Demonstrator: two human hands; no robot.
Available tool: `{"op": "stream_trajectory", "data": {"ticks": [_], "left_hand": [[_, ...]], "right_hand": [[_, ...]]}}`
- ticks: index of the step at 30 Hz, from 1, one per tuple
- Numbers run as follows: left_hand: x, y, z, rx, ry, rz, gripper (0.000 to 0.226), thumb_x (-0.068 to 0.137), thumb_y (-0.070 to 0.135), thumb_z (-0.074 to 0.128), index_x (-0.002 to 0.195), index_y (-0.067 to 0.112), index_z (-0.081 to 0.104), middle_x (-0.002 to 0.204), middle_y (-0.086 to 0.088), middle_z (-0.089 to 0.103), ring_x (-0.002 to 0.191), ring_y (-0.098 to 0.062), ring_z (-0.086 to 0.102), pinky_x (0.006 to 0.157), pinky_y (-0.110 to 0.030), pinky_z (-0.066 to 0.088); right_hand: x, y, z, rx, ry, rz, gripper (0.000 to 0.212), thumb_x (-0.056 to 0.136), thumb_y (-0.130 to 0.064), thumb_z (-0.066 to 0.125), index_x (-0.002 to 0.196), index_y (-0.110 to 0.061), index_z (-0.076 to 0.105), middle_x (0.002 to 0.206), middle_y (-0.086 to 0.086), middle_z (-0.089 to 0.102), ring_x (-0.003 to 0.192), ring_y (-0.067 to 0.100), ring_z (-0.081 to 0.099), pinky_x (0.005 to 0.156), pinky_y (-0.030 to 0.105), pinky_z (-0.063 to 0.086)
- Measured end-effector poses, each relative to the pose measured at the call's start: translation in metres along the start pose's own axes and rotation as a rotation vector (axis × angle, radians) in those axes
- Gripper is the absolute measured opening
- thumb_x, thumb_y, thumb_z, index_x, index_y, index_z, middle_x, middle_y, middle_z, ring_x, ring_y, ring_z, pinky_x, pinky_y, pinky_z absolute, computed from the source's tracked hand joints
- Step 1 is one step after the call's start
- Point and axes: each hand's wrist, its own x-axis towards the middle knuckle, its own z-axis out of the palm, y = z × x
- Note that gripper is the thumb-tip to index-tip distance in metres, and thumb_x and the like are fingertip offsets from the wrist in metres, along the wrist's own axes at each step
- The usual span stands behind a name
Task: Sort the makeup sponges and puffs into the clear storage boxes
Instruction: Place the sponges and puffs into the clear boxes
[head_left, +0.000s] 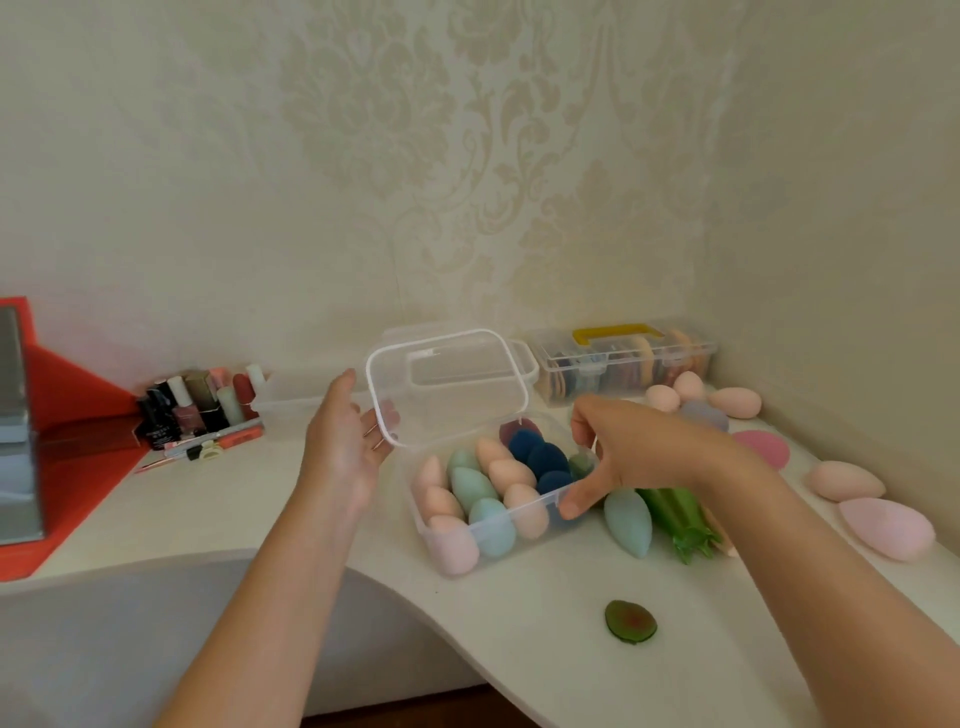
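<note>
A clear storage box sits mid-table, filled with several peach, teal and dark blue sponges. Its hinged lid stands raised. My left hand touches the lid's left edge with its fingers spread. My right hand grips the box's right front rim, thumb on the outside wall. A loose teal sponge lies right of the box. A second clear box with a yellow handle, closed, holds round puffs at the back right. Pink sponges and a pink puff lie along the right wall.
A green, ribbed object lies under my right wrist. A flat green avocado-shaped puff rests near the table's curved front edge. Nail polish bottles and a clip crowd the back left. A red stand occupies the left.
</note>
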Motion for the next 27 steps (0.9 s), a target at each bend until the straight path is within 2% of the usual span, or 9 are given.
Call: {"op": "stream_trajectory", "data": {"ticks": [2, 4, 7, 9, 11, 13, 17, 21, 27], "left_hand": [[0.01, 0.004, -0.01, -0.125, -0.076, -0.067, 0.047, 0.097, 0.044, 0.038, 0.117, 0.004, 0.053, 0.092, -0.007, 0.063, 0.079, -0.018, 0.059, 0.071, -0.028, 0.047], [0.015, 0.006, -0.017, -0.077, -0.135, -0.036, 0.052, 0.098, 0.047, 0.031, 0.109, 0.006, 0.062, 0.086, -0.002, 0.061, 0.075, -0.015, 0.056, 0.068, -0.027, 0.044], [0.012, 0.018, -0.018, 0.224, -0.278, 0.072, 0.06, 0.097, 0.053, 0.027, 0.094, 0.014, 0.074, 0.079, 0.001, 0.061, 0.073, -0.011, 0.053, 0.073, -0.027, 0.04], [0.003, 0.031, -0.019, 0.63, -0.414, 0.152, 0.059, 0.089, 0.065, 0.029, 0.095, 0.029, 0.076, 0.101, 0.008, 0.068, 0.094, -0.008, 0.058, 0.088, -0.03, 0.037], [-0.011, 0.043, -0.015, 1.036, -0.552, 0.174, 0.057, 0.073, 0.076, 0.038, 0.114, 0.046, 0.064, 0.129, 0.019, 0.053, 0.122, -0.007, 0.047, 0.101, -0.03, 0.027], [-0.021, 0.046, -0.007, 1.338, -0.648, 0.136, 0.069, 0.073, 0.074, 0.051, 0.136, 0.05, 0.039, 0.15, 0.021, 0.025, 0.14, -0.008, 0.023, 0.109, -0.028, 0.02], [-0.03, 0.02, 0.001, 1.661, -0.624, 0.085, 0.102, 0.071, 0.078, 0.047, 0.148, 0.04, -0.009, 0.156, 0.006, -0.02, 0.144, -0.019, -0.017, 0.117, -0.044, -0.002], [-0.022, -0.001, -0.008, 1.896, -0.544, 0.127, 0.126, 0.058, 0.087, 0.05, 0.146, 0.032, -0.022, 0.154, -0.005, -0.027, 0.142, -0.028, -0.022, 0.114, -0.051, -0.006], [-0.024, -0.005, -0.002, 1.98, -0.534, 0.14, 0.122, 0.064, 0.071, 0.063, 0.144, 0.037, -0.022, 0.157, -0.012, -0.012, 0.144, -0.034, -0.005, 0.113, -0.058, 0.006]], "right_hand": [[0.005, -0.003, 0.005, 0.016, 0.022, -0.022, 0.056, 0.062, -0.05, 0.081, 0.088, -0.027, 0.037, 0.08, -0.01, 0.048, 0.067, 0.006, 0.043, 0.054, 0.02, 0.03], [0.009, -0.005, 0.01, 0.043, 0.065, -0.055, 0.056, 0.062, -0.05, 0.082, 0.081, -0.03, 0.033, 0.079, -0.01, 0.048, 0.066, 0.005, 0.042, 0.053, 0.02, 0.029], [0.016, -0.006, 0.016, 0.073, 0.109, -0.08, 0.058, 0.059, -0.052, 0.082, 0.081, -0.031, 0.034, 0.078, -0.007, 0.049, 0.066, 0.008, 0.043, 0.056, 0.023, 0.033], [0.019, -0.006, 0.019, 0.073, 0.122, -0.088, 0.059, 0.058, -0.054, 0.082, 0.085, -0.029, 0.036, 0.079, -0.006, 0.049, 0.067, 0.009, 0.044, 0.057, 0.025, 0.036], [0.021, -0.005, 0.021, 0.096, 0.141, -0.116, 0.061, 0.056, -0.055, 0.082, 0.09, -0.026, 0.04, 0.081, -0.005, 0.05, 0.069, 0.011, 0.046, 0.061, 0.029, 0.042], [0.023, -0.004, 0.023, 0.133, 0.154, -0.151, 0.063, 0.055, -0.054, 0.083, 0.096, -0.025, 0.044, 0.087, -0.005, 0.053, 0.077, 0.014, 0.052, 0.07, 0.034, 0.048], [0.027, -0.003, 0.028, 0.188, 0.134, -0.168, 0.058, 0.057, -0.046, 0.085, 0.094, -0.025, 0.046, 0.095, -0.007, 0.056, 0.085, 0.013, 0.053, 0.075, 0.032, 0.047], [0.029, -0.004, 0.031, 0.199, 0.113, -0.154, 0.057, 0.059, -0.041, 0.086, 0.094, -0.023, 0.045, 0.094, -0.009, 0.06, 0.086, 0.011, 0.056, 0.075, 0.03, 0.049], [0.029, -0.005, 0.032, 0.154, 0.121, -0.182, 0.056, 0.06, -0.041, 0.085, 0.093, -0.026, 0.043, 0.099, -0.006, 0.059, 0.087, 0.013, 0.054, 0.073, 0.03, 0.046]]}}
